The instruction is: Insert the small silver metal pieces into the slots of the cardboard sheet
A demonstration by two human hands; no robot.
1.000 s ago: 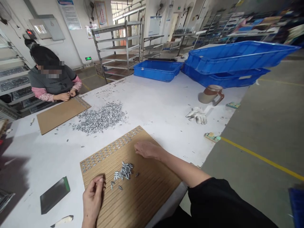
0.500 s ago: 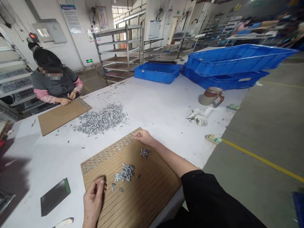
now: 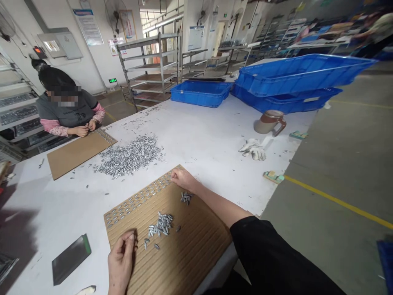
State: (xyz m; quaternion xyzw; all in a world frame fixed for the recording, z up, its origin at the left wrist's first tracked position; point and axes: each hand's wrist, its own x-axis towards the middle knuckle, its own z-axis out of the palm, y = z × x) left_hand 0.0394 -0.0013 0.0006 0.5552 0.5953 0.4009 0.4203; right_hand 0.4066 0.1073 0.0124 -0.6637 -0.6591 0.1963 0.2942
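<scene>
A ridged cardboard sheet [image 3: 184, 246] lies tilted in front of me. Along its far edge run rows of small silver spindle-shaped metal pieces [image 3: 138, 198]. My right hand [image 3: 182, 179] is closed in a pinch at the far right end of these rows; its fingertips hide whatever they hold. Just below that wrist sits a small cluster of the metal pieces [image 3: 186, 198]. A larger heap of the pieces [image 3: 162, 224] rests mid-sheet with a few loose ones around it. My left hand [image 3: 122, 256] is at the sheet's left edge, thumb against curled fingers, its contents hidden.
Beyond the sheet spreads a big pile of metal pieces [image 3: 130, 155]. Across the table a person [image 3: 69, 106] works at another cardboard sheet [image 3: 76, 155]. Blue crates [image 3: 201, 96], a mug [image 3: 268, 122], a glove [image 3: 253, 149] and a dark flat plate [image 3: 71, 259] stand or lie around.
My right hand has moved from over the sheet up to the end of the rows, uncovering the small cluster of pieces. My left hand has stayed at the left edge.
</scene>
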